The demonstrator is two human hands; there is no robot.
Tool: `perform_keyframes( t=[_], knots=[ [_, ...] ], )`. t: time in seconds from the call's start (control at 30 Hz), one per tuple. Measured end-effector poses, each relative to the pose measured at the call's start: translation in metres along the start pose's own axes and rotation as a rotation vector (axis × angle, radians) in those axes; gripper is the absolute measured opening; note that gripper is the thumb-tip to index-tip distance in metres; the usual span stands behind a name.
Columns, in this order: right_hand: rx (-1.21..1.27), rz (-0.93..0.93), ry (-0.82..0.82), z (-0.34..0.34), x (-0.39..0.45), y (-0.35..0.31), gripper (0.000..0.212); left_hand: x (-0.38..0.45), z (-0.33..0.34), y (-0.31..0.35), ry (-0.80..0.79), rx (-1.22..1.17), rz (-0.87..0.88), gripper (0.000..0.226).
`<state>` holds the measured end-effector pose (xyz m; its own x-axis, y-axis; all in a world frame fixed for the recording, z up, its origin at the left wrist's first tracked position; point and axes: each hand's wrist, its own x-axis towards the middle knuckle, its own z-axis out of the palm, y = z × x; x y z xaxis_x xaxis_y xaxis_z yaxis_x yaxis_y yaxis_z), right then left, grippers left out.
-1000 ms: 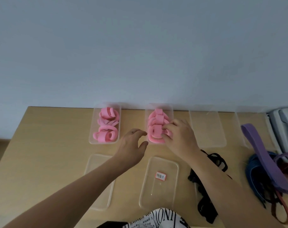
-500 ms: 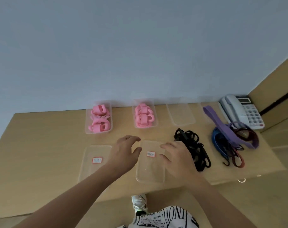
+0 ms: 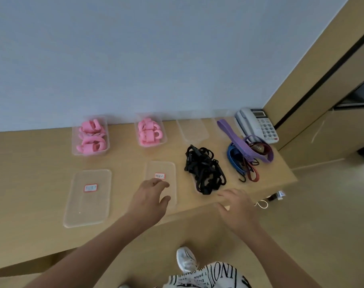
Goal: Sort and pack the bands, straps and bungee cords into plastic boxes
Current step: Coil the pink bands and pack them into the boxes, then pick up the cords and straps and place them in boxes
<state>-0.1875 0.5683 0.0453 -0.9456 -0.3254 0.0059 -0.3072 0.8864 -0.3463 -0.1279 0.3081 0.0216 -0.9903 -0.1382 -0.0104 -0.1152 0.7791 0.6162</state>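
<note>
My left hand (image 3: 149, 199) hovers with loosely curled fingers, holding nothing, over the near end of a clear lid (image 3: 163, 170) with a red-edged label. My right hand (image 3: 238, 206) hangs relaxed and empty at the table (image 3: 31, 163) edge. Just beyond it lie the black straps (image 3: 204, 170); farther back, two boxes of pink bands (image 3: 148, 132).

Office: desk phone (image 3: 258, 125), wooden desk (image 3: 31, 163)
</note>
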Motion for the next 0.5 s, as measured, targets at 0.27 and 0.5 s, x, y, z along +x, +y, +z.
perform_keyframes(
  t=[0.27,0.5],
  knots=[
    [0.117,-0.062,-0.043,-0.003,0.095,0.018,0.041,0.033,0.005,0.034,0.08,0.038,-0.124,0.034],
    [0.12,0.019,-0.29,0.032,0.162,0.028,0.062,0.057,0.034,0.078,0.041,0.07,-0.249,0.036]
  ],
)
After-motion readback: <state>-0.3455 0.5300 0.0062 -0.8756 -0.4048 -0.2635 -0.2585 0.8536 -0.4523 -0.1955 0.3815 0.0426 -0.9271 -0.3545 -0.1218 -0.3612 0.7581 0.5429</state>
